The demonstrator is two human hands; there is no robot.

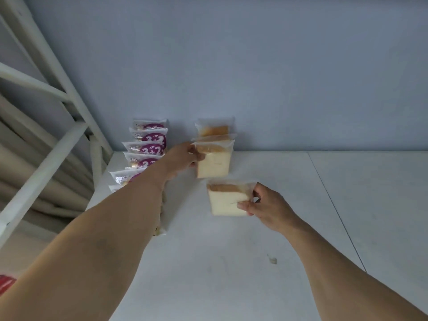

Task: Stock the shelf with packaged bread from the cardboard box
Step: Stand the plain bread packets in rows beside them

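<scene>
Clear-wrapped bread slice (228, 201): right hand (266, 208) pinches its right edge, thumb and fingers curled. Left hand (183, 158) fingers apparently clamp the front pack (214, 162) of the row behind, standing on the white shelf (254, 262). Purple-labelled packs (146, 149) stand left of that row.

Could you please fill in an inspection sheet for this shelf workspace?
Surface: white shelf, one small scuff.
Job's things: purple-label packs in a row at left; clear bread packs in a row beside them; cardboard box not in view.
Clutter: nothing seen.
Grips: left hand holds the front row pack; right hand pinches a loose pack in front of that row.
Cables: nothing seen.
Surroundings: pale wall behind; white frame at left.
</scene>
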